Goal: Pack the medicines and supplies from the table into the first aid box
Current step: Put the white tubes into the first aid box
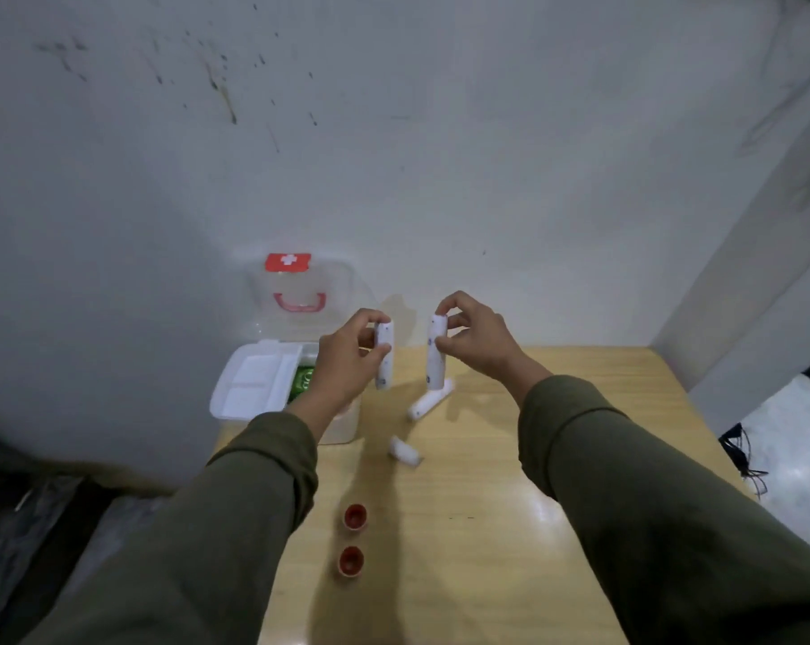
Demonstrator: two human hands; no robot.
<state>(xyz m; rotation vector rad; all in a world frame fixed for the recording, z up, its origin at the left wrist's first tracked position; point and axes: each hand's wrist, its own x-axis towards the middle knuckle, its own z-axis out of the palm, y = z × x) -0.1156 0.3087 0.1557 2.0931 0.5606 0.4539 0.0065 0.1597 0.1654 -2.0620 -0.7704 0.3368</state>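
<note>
My left hand (345,360) holds a white dotted tube (384,360) upright, just right of the open first aid box (273,388). My right hand (475,337) pinches a second white dotted tube (435,360) upright by its top end. The box is clear plastic with its lid (296,295) raised against the wall, a white inner tray (254,379) on its left side and a green item (303,381) inside. Another white tube (428,401) lies on the table below my right hand. A short white roll (404,451) lies nearer to me.
Two small red cups (355,516) (350,560) stand on the wooden table (510,505) near its front. The wall rises directly behind the box. The table's right edge drops to the floor, where dark cables (743,453) lie.
</note>
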